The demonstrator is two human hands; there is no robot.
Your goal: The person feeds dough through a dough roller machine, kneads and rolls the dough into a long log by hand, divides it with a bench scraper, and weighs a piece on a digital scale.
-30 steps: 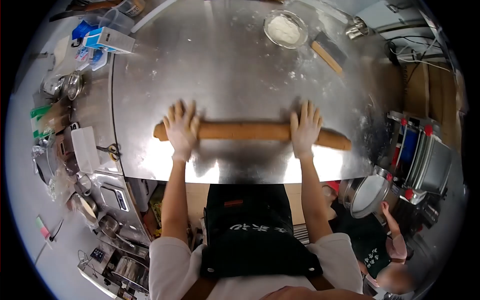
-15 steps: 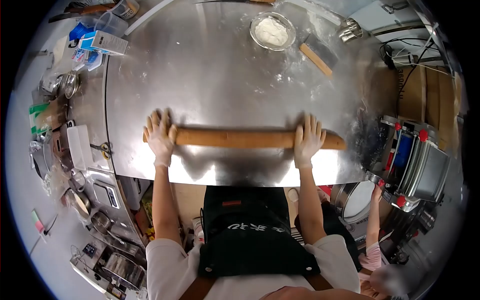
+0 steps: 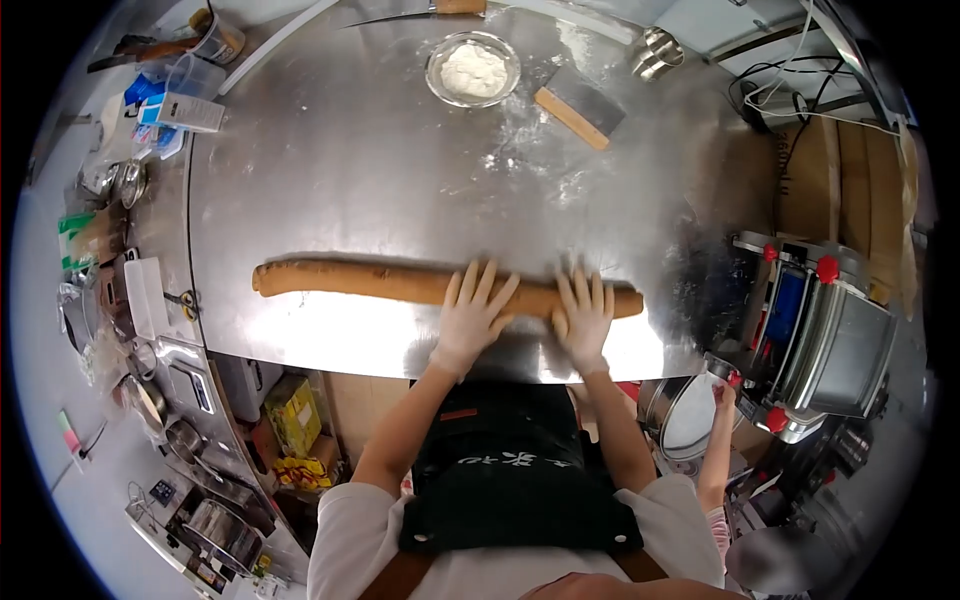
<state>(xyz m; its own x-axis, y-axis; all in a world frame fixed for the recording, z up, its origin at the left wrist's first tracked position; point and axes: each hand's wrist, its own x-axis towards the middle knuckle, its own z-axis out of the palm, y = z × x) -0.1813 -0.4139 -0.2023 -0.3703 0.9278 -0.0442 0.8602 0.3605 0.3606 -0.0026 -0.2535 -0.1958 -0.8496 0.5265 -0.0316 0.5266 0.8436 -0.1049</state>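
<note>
A long brown dough roll (image 3: 360, 281) lies across the steel table (image 3: 330, 190), close to its front edge. My left hand (image 3: 471, 318), in a thin pale glove, rests on the roll right of its middle, fingers spread. Nearer the roll's right end, my right hand (image 3: 585, 315), gloved too, presses on it with fingers apart. Neither hand is wrapped round the roll; both lie on top of it. The roll's left part is uncovered and slightly bent.
Toward the back stand a bowl of white flour (image 3: 473, 70), a scraper (image 3: 578, 108) and a knife (image 3: 455, 7). Scissors (image 3: 184, 304) lie at the left. A machine with red knobs (image 3: 828, 325) stands right. A co-worker's arm (image 3: 716, 450) reaches to a round sieve (image 3: 690, 415).
My left hand has moved right along the roll, close to my right hand. The hands were far apart before, near the roll's ends. The view has shifted, and the roll lies further left in it.
</note>
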